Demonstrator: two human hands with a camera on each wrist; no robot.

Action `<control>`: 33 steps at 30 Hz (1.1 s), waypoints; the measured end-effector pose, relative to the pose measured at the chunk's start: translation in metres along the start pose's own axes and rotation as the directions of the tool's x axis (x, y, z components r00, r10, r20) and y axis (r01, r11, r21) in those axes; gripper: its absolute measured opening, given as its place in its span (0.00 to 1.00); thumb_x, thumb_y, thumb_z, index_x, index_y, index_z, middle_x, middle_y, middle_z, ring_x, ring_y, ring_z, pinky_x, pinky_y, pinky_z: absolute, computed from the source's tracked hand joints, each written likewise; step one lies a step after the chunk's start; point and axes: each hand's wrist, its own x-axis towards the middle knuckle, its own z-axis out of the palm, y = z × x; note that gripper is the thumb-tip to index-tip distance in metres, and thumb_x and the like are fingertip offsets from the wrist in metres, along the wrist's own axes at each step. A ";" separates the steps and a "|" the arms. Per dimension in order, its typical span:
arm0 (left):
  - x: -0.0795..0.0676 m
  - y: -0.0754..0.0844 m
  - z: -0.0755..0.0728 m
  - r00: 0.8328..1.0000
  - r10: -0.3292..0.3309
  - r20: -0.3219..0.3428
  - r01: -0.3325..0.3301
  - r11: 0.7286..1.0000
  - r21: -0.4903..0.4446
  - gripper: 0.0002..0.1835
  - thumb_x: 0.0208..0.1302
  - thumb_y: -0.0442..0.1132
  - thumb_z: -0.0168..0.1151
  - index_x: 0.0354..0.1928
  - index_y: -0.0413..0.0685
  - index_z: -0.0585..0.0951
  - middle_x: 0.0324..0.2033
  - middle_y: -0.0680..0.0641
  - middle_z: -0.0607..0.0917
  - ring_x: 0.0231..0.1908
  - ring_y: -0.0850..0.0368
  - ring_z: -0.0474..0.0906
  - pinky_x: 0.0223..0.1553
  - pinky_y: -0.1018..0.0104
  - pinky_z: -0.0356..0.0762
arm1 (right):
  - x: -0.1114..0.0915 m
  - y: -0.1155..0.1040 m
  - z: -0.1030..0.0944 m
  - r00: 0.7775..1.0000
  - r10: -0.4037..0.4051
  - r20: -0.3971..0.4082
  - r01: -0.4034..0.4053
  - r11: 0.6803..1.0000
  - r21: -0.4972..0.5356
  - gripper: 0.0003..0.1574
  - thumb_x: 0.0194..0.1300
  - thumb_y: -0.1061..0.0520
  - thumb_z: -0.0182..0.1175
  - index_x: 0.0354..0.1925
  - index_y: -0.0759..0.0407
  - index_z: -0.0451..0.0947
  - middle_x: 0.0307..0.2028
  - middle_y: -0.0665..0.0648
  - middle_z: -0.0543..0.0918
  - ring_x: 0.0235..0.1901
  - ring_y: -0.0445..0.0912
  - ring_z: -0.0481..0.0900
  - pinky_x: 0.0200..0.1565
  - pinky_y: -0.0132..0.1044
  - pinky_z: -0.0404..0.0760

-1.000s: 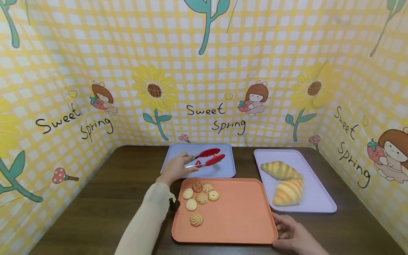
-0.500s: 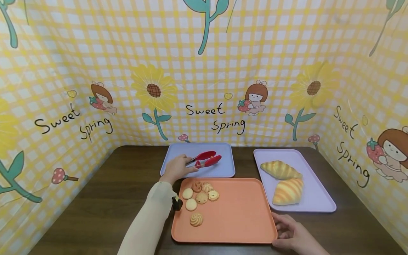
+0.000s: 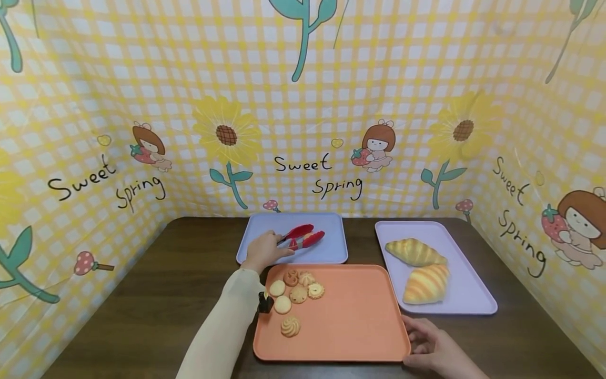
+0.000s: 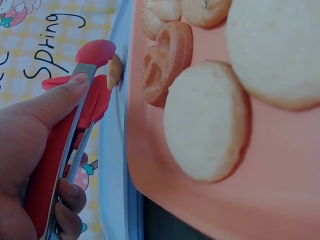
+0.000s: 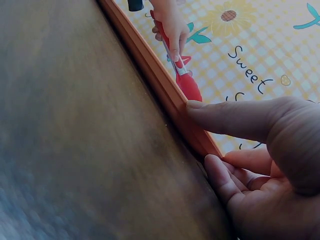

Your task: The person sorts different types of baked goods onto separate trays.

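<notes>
Three trays on one dark table (image 3: 137,289), set close together below a yellow-checked cloth (image 3: 303,116). At the back, the blue tray (image 3: 331,231); in front, the orange tray (image 3: 357,318); off to the right, the lilac tray (image 3: 468,289). Far rim of the orange tray right along the near rim of the blue tray, contact hard to tell. Right rim of the orange tray just beside the left rim of the lilac tray, again too tight to judge. Between the blue and lilac trays, a strip of dark table reaching back to the cloth; to the left, a much broader stretch.

Above the blue tray, tongs (image 4: 59,141) gripped in the left hand (image 3: 263,251), with thumb on one side and fingers curled round the other. Red tips pointing right, narrowly parted, with a small tan cookie (image 4: 114,70) at the tips. Open room from there to the right rim.

At the near right corner of the orange tray, rim pinched by the right hand (image 3: 433,348), thumb on top.

Seven cookies (image 3: 298,295) toward the left of the orange tray: six clustered, one swirled and nearer; wide room rightward. Two breads (image 3: 426,284) close together by the lilac tray's left rim, with more space along the right.
</notes>
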 end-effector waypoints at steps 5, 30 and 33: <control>-0.001 0.000 0.000 1.000 0.003 -0.005 -0.003 1.000 -0.004 0.37 0.57 0.59 0.71 0.62 0.42 0.80 0.45 0.44 0.81 0.43 0.48 0.79 0.41 0.51 0.77 | 0.001 0.000 0.001 1.000 -0.001 0.002 0.001 1.000 0.004 0.48 0.57 0.69 0.69 0.65 0.89 0.53 0.50 0.59 0.72 0.41 0.37 0.77 0.39 0.34 0.81; -0.020 -0.005 -0.008 0.995 0.084 -0.060 -0.084 0.996 0.008 0.36 0.57 0.56 0.72 0.61 0.39 0.80 0.43 0.44 0.80 0.38 0.45 0.79 0.40 0.50 0.77 | 0.001 0.004 0.000 1.000 -0.009 0.014 0.009 1.000 -0.005 0.48 0.57 0.70 0.69 0.64 0.90 0.53 0.50 0.59 0.72 0.42 0.37 0.77 0.39 0.33 0.81; -0.023 -0.007 -0.010 0.992 0.092 -0.083 -0.092 0.996 0.006 0.36 0.57 0.56 0.72 0.61 0.39 0.80 0.42 0.44 0.80 0.38 0.46 0.79 0.42 0.50 0.78 | 0.001 0.005 0.000 1.000 -0.016 0.020 0.016 1.000 0.001 0.48 0.58 0.70 0.69 0.65 0.90 0.53 0.50 0.59 0.71 0.42 0.36 0.76 0.39 0.33 0.80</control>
